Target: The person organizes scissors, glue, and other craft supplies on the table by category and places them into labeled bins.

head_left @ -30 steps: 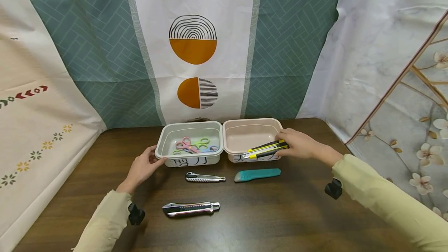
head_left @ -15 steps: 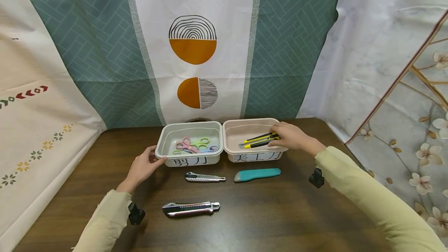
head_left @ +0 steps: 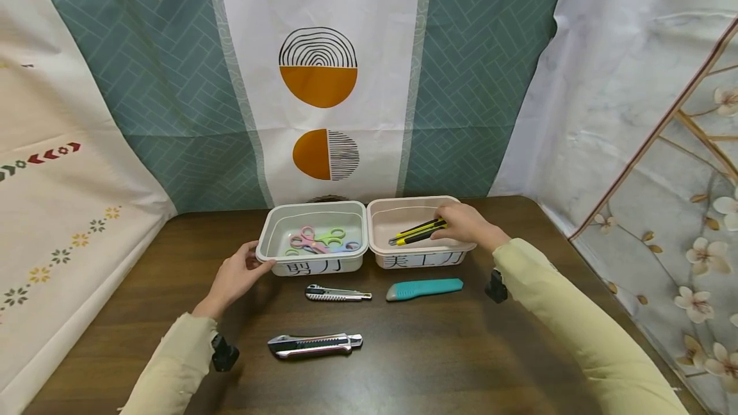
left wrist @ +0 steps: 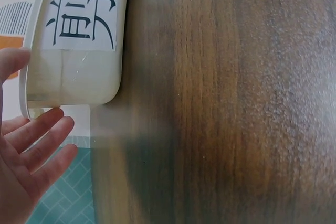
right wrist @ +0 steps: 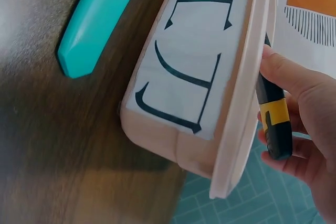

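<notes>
Yellow-and-black cutter (head_left: 422,234), one seen in the right-wrist view, sits pinched in the right hand (head_left: 464,224) at the mouth of the beige bin (head_left: 403,211), right of centre. Left of that, a second bin (head_left: 317,213), grey-green, holds scissors (head_left: 315,241) in three colours; the left hand (head_left: 235,277), fingers loosely extended, touches its corner. Below the two bins, three cutters lie on the surface (head_left: 426,357): one teal cutter (head_left: 425,289), two silver-and-black cutters (head_left: 337,294).

1. A black-and-yellow cutter (head_left: 418,234), or possibly two together, slanted across the mouth of the pinkish bin (head_left: 398,213), gripped by the right hand (head_left: 464,223).
2. The pale-green bin (head_left: 279,229), containing colourful scissors (head_left: 316,244), stood upright, the left hand (head_left: 236,274) touching its corner.
</notes>
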`<action>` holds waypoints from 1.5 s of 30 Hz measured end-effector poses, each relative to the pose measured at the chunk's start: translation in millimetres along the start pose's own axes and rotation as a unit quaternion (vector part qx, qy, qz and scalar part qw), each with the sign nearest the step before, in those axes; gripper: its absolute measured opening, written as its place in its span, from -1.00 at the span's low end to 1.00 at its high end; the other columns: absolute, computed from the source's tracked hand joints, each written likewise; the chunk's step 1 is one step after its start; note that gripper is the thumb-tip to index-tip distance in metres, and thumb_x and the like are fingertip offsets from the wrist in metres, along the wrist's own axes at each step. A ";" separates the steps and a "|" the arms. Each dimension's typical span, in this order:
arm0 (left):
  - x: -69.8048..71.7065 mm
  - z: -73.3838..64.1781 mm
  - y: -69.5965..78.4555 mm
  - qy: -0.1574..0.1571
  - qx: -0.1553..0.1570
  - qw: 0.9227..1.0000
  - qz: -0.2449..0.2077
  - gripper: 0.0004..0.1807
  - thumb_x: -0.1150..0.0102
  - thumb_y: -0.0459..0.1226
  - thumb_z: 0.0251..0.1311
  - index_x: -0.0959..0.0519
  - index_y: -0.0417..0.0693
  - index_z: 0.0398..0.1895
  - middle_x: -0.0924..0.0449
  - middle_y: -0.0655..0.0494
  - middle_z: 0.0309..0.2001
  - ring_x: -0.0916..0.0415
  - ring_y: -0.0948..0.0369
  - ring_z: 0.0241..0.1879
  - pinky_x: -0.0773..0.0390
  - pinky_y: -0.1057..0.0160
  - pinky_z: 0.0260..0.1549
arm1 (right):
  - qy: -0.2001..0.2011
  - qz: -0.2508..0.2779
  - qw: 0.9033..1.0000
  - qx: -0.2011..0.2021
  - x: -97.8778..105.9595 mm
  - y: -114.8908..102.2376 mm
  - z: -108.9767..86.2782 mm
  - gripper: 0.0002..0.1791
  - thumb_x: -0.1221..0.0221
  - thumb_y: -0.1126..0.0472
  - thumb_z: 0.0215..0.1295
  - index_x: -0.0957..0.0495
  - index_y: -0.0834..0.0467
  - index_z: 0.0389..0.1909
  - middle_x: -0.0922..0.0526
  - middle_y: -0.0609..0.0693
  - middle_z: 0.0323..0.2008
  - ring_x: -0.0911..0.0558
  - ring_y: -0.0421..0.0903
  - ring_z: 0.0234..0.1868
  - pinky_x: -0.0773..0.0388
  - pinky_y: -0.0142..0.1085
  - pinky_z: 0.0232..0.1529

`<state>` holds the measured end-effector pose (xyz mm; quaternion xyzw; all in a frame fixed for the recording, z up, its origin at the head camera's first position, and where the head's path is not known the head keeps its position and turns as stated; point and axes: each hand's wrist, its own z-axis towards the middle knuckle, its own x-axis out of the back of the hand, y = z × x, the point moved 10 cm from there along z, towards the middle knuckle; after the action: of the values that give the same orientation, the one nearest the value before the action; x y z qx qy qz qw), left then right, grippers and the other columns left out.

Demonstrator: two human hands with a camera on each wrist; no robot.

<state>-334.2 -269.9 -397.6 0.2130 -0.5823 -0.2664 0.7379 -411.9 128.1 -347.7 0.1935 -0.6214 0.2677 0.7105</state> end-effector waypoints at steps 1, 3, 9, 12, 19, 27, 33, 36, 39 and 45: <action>0.2 0.1 -0.2 0.001 0.000 1.000 0.000 -0.30 -0.18 -0.03 0.09 -0.27 -0.33 0.16 -0.55 -0.24 -0.14 -0.54 -0.03 -0.17 -0.46 -0.02 -0.16 | 0.001 -0.001 1.000 -0.002 -1.1 0.2 1.2 -0.55 -0.33 -0.06 -0.05 -0.59 0.21 -0.26 -0.54 -0.03 -0.40 -0.40 -0.15 -0.47 -0.36 -0.27 -0.43; 0.6 0.2 -0.3 0.001 -0.001 1.000 0.000 -0.31 -0.18 -0.03 0.09 -0.27 -0.32 0.16 -0.55 -0.24 -0.14 -0.54 -0.03 -0.17 -0.46 -0.02 -0.16 | 0.002 -0.001 1.000 -0.006 -3.5 0.5 3.7 -0.55 -0.34 -0.06 -0.07 -0.60 0.21 -0.26 -0.55 -0.03 -0.40 -0.41 -0.16 -0.47 -0.38 -0.27 -0.44; 0.7 -0.9 -0.3 0.000 0.001 1.000 0.001 -0.31 -0.19 -0.04 0.09 -0.27 -0.32 0.16 -0.55 -0.24 -0.14 -0.54 -0.02 -0.18 -0.46 -0.02 -0.17 | -0.012 0.005 1.000 -0.016 -11.7 1.0 9.5 -0.60 -0.36 -0.05 -0.10 -0.62 0.18 -0.35 -0.54 -0.09 -0.49 -0.37 -0.18 -0.53 -0.32 -0.32 -0.52; 0.2 -1.0 0.1 -0.001 0.000 1.000 0.002 -0.31 -0.19 -0.05 0.09 -0.27 -0.32 0.17 -0.55 -0.24 -0.14 -0.54 -0.02 -0.18 -0.47 -0.02 -0.17 | -0.021 0.011 1.000 -0.011 -14.2 0.1 11.3 -0.64 -0.39 -0.02 -0.14 -0.62 0.18 -0.43 -0.53 -0.12 -0.57 -0.35 -0.19 -0.58 -0.30 -0.34 -0.54; 1.0 -1.1 0.8 0.001 0.002 1.000 0.003 -0.31 -0.19 -0.06 0.09 -0.26 -0.33 0.17 -0.55 -0.24 -0.13 -0.54 -0.03 -0.18 -0.47 -0.02 -0.17 | -0.032 0.041 0.998 0.024 -15.7 -3.2 11.2 -0.71 -0.40 0.16 -0.18 -0.63 0.26 -0.44 -0.62 -0.02 -0.49 -0.43 -0.18 -0.53 -0.44 -0.30 -0.43; 0.6 -1.4 0.5 0.003 0.001 1.000 0.003 -0.31 -0.19 -0.06 0.09 -0.26 -0.33 0.17 -0.54 -0.25 -0.13 -0.54 -0.04 -0.17 -0.46 -0.02 -0.15 | -0.034 0.100 0.994 0.040 -17.8 0.6 8.7 -0.72 -0.34 0.29 -0.15 -0.63 0.33 -0.35 -0.65 0.08 -0.38 -0.51 -0.14 -0.45 -0.49 -0.27 -0.38; -0.3 -1.8 -0.1 0.002 0.001 1.000 0.002 -0.31 -0.19 -0.06 0.10 -0.25 -0.34 0.17 -0.54 -0.26 -0.13 -0.53 -0.05 -0.16 -0.47 -0.02 -0.16 | -0.019 0.113 0.992 0.047 -19.8 3.6 10.3 -0.88 -0.34 0.28 -0.13 -0.61 0.22 -0.54 -0.51 -0.10 -0.63 -0.28 -0.25 -0.64 -0.26 -0.40 -0.57; -0.9 -1.6 -1.3 0.004 0.001 1.000 0.001 -0.31 -0.19 -0.06 0.10 -0.26 -0.33 0.17 -0.54 -0.25 -0.13 -0.54 -0.04 -0.17 -0.47 -0.02 -0.16 | -0.015 0.115 0.992 0.042 -20.3 4.7 11.1 -0.87 -0.35 0.26 -0.11 -0.61 0.22 -0.53 -0.50 -0.12 -0.63 -0.29 -0.26 -0.64 -0.26 -0.41 -0.57; -1.7 -1.2 -2.9 0.004 0.003 1.000 0.000 -0.30 -0.19 -0.05 0.10 -0.26 -0.32 0.17 -0.54 -0.25 -0.12 -0.53 -0.04 -0.16 -0.47 -0.01 -0.16 | -0.018 0.113 0.993 0.035 -21.2 5.7 11.5 -0.86 -0.35 0.25 -0.11 -0.61 0.21 -0.52 -0.51 -0.12 -0.62 -0.30 -0.25 -0.63 -0.28 -0.40 -0.55; -0.7 -1.4 -2.1 0.003 0.004 1.000 -0.001 -0.30 -0.19 -0.05 0.09 -0.26 -0.32 0.18 -0.54 -0.26 -0.12 -0.53 -0.05 -0.16 -0.48 -0.02 -0.16 | -0.027 0.101 0.994 0.027 -23.4 6.7 10.7 -0.85 -0.35 0.23 -0.10 -0.61 0.20 -0.51 -0.51 -0.12 -0.59 -0.31 -0.22 -0.59 -0.28 -0.36 -0.51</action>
<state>-333.3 -271.1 -399.8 0.2175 -0.5806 -0.2646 0.7387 -426.3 123.6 -369.5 0.1561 -0.6493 0.3497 0.6571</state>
